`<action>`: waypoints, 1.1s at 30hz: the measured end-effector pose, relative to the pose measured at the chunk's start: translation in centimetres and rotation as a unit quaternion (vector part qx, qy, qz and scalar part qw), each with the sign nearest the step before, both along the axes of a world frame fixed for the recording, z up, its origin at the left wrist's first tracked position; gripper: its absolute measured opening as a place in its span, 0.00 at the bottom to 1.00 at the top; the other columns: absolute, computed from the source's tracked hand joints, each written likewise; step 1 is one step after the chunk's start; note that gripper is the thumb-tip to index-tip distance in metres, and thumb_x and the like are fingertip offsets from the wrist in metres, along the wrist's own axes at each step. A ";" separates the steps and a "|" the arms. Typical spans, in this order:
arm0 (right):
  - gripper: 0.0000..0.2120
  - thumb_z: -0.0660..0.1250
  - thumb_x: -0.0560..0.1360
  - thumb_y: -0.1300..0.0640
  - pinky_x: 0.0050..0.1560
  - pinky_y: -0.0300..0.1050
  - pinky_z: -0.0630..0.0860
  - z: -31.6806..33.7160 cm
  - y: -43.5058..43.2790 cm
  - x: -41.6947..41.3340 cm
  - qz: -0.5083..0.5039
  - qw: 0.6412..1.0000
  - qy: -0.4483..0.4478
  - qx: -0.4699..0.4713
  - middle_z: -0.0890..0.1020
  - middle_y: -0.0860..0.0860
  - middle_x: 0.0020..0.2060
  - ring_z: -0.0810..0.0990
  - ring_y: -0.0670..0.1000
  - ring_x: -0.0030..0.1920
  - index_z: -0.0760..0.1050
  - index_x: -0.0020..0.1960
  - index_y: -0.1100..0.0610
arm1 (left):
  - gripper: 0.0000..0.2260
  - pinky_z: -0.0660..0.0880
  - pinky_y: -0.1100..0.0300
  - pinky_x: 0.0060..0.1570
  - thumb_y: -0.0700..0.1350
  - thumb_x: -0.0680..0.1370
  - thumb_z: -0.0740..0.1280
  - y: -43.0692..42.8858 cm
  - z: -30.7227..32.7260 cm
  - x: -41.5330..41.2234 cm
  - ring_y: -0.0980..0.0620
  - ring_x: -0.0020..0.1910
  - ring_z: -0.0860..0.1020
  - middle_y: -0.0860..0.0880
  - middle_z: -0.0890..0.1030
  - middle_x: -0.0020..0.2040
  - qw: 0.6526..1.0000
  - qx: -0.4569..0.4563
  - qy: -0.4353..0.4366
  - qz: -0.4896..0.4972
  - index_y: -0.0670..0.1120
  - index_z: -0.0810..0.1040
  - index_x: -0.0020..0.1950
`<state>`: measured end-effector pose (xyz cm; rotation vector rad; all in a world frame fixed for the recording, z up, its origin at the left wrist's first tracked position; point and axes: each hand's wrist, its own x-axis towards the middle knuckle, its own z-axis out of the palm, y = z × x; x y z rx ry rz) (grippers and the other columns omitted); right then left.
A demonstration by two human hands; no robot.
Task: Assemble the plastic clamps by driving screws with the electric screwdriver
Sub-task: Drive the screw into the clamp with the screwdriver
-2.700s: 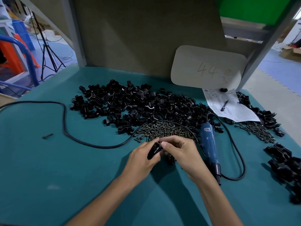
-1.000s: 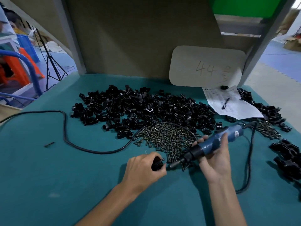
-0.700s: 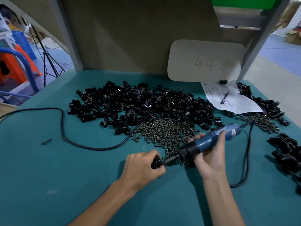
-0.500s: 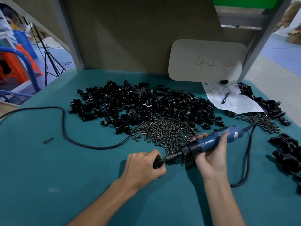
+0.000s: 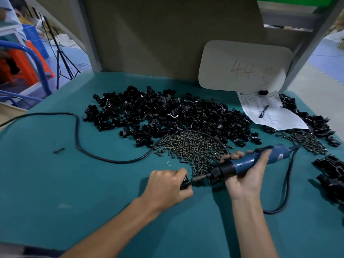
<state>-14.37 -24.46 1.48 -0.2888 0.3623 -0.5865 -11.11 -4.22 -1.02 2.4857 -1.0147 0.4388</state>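
My left hand (image 5: 167, 185) grips a small black plastic clamp (image 5: 184, 183) low over the teal table (image 5: 55, 192); most of the clamp is hidden under my fingers. My right hand (image 5: 245, 174) holds the blue electric screwdriver (image 5: 251, 162) nearly level, its bit (image 5: 198, 178) pointing left and meeting the clamp. A heap of loose black clamp halves (image 5: 167, 114) lies behind, with a pile of dark screws (image 5: 191, 148) just in front of it.
The screwdriver's black cord (image 5: 80, 138) loops across the left of the table and another loop (image 5: 286, 185) lies at the right. A paper with a pen (image 5: 268, 110), a second screw pile (image 5: 305, 140) and assembled clamps (image 5: 331, 174) sit at the right. A beige numbered board (image 5: 243, 66) leans at the back.
My right hand picked up the screwdriver from the table and brought its bit to the clamp in my left hand. Over the last half second both hands stay nearly still.
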 end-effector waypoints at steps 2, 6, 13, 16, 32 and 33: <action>0.19 0.72 0.75 0.39 0.37 0.40 0.76 0.0 0.3 0.1 -0.038 0.999 0.026 0.028 0.74 0.48 0.32 0.74 0.47 0.30 0.71 0.41 0.53 | 0.10 0.63 0.66 0.22 0.52 0.67 0.73 -0.1 0.0 0.0 0.54 0.21 0.72 0.55 0.74 0.24 1.000 0.005 -0.008 0.002 0.48 0.76 0.36; 0.20 0.73 0.73 0.38 0.34 0.38 0.74 0.2 0.6 0.3 -0.072 0.995 0.067 0.031 0.74 0.47 0.30 0.73 0.46 0.28 0.70 0.40 0.52 | 0.11 0.66 0.65 0.21 0.53 0.67 0.74 -0.1 -0.3 0.0 0.53 0.21 0.73 0.55 0.74 0.25 1.000 0.009 -0.016 0.001 0.48 0.76 0.37; 0.13 0.69 0.74 0.44 0.29 0.37 0.72 0.4 0.4 0.8 -0.054 0.996 0.069 -0.010 0.72 0.45 0.29 0.71 0.45 0.26 0.70 0.40 0.51 | 0.12 0.63 0.65 0.20 0.53 0.66 0.74 -0.1 -0.5 0.2 0.54 0.21 0.71 0.55 0.74 0.24 0.999 0.006 -0.031 -0.009 0.48 0.76 0.36; 0.16 0.69 0.75 0.41 0.28 0.38 0.72 0.4 0.6 1.1 -0.044 0.997 0.053 -0.028 0.72 0.45 0.29 0.70 0.45 0.26 0.71 0.40 0.51 | 0.11 0.63 0.66 0.21 0.53 0.66 0.73 -0.1 -0.6 0.3 0.54 0.21 0.72 0.55 0.74 0.24 0.999 0.003 -0.030 -0.013 0.48 0.75 0.36; 0.11 0.65 0.76 0.47 0.27 0.38 0.69 0.3 0.9 1.7 -0.037 0.998 0.052 -0.027 0.70 0.45 0.28 0.68 0.45 0.25 0.70 0.40 0.52 | 0.09 0.61 0.65 0.23 0.54 0.68 0.68 -0.1 -0.7 0.3 0.53 0.21 0.72 0.54 0.74 0.24 1.000 0.001 -0.019 0.002 0.49 0.76 0.37; 0.11 0.65 0.76 0.47 0.27 0.38 0.69 0.2 0.9 1.7 -0.037 0.998 0.053 -0.027 0.70 0.45 0.28 0.68 0.45 0.26 0.70 0.40 0.51 | 0.09 0.62 0.65 0.23 0.54 0.68 0.68 -0.1 -0.7 0.3 0.53 0.21 0.72 0.54 0.74 0.24 1.000 0.000 -0.021 0.002 0.49 0.76 0.37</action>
